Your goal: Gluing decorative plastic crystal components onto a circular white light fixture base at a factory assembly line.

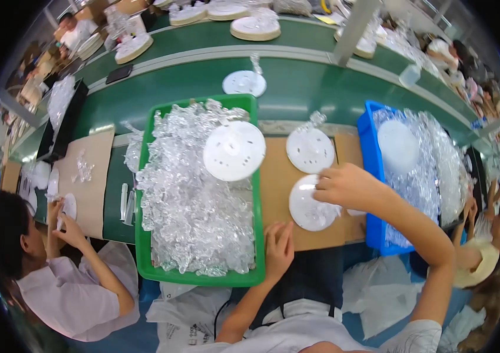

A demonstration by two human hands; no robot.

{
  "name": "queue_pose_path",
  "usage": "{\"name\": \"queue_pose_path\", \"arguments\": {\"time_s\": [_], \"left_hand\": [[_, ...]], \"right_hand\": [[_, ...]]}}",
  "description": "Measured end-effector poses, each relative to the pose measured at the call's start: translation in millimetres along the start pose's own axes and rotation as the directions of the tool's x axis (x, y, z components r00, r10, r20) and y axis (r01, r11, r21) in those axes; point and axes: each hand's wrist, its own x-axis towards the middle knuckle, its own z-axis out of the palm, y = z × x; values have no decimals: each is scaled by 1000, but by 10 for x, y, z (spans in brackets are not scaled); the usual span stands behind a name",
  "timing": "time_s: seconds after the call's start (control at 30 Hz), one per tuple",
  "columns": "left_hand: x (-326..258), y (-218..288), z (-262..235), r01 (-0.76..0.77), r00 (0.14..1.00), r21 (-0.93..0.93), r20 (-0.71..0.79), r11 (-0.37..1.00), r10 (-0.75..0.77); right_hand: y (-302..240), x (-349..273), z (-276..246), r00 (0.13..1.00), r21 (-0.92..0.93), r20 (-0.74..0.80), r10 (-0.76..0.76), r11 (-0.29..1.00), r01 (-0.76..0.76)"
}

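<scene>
My right hand (pixel 344 187) reaches over a white round disc (pixel 306 203) on the brown cardboard. Its fingers are pinched together at the disc's upper right; what they hold, if anything, is hidden. Clear plastic (pixel 329 214) shows just below that hand. My left hand (pixel 278 253) rests with fingers stretched out between the green bin (pixel 260 259) and the cardboard (pixel 317 238). Behind the near disc lies another white disc (pixel 310 152) with small holes and a clear piece at its far edge. A third holed disc (pixel 234 151) lies on the clear plastic pieces (pixel 191 206) filling the green bin.
A blue bin (pixel 373 176) of clear plastic pieces stands on the right, a frosted round piece (pixel 398 147) on top. A holed disc (pixel 244 83) lies on the green belt (pixel 185 79). Co-workers sit at left and right. Disc stacks (pixel 256 27) line the far shelf.
</scene>
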Motion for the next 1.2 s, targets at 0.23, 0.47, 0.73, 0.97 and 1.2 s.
{"name": "queue_pose_path", "arguments": {"time_s": [0.23, 0.47, 0.73, 0.97, 1.2], "left_hand": [[25, -15, -32, 5, 1000, 47, 1, 999, -5], [8, -15, 54, -7, 1000, 54, 8, 999, 6], [41, -5, -93, 29, 999, 71, 19, 997, -31], [31, 19, 45, -41, 999, 5, 12, 999, 41], [-149, -95, 1, -82, 994, -61, -81, 995, 77]], "right_hand": [[1592, -319, -1097, 751, 303, -312, 582, 810, -502], [3333, 532, 480, 594, 276, -15, 804, 575, -771], [2598, 1968, 310, 461, 509, -225, 859, 507, -696], [2764, 1146, 233, 364, 465, -396, 843, 526, -712], [577, -461, -445, 737, 412, -372, 564, 812, -414]]}}
